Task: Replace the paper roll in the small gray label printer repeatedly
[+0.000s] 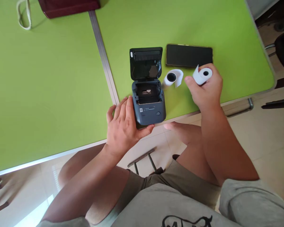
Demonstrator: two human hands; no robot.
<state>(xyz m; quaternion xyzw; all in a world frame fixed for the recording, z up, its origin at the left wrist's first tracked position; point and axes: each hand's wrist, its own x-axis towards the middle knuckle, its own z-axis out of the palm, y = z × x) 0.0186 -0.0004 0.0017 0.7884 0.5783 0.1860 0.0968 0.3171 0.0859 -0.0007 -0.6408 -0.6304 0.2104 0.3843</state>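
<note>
A small dark blue-grey printer (148,105) stands near the front edge of the green table (49,94), its lid (145,63) tipped up and its paper bay empty. My left hand (123,127) grips the printer's left side and front corner. My right hand (207,90) holds a white paper roll (203,75) just above the table, to the right of the printer. A second white paper roll (172,78) lies on the table between the printer and my right hand, with a loose tail curling out.
A black phone (188,55) lies flat behind the rolls. A dark red bag (68,7) with a white cord (23,15) sits at the far edge. A metal seam (103,56) splits the tabletop. My knees and a stool are below the table's edge.
</note>
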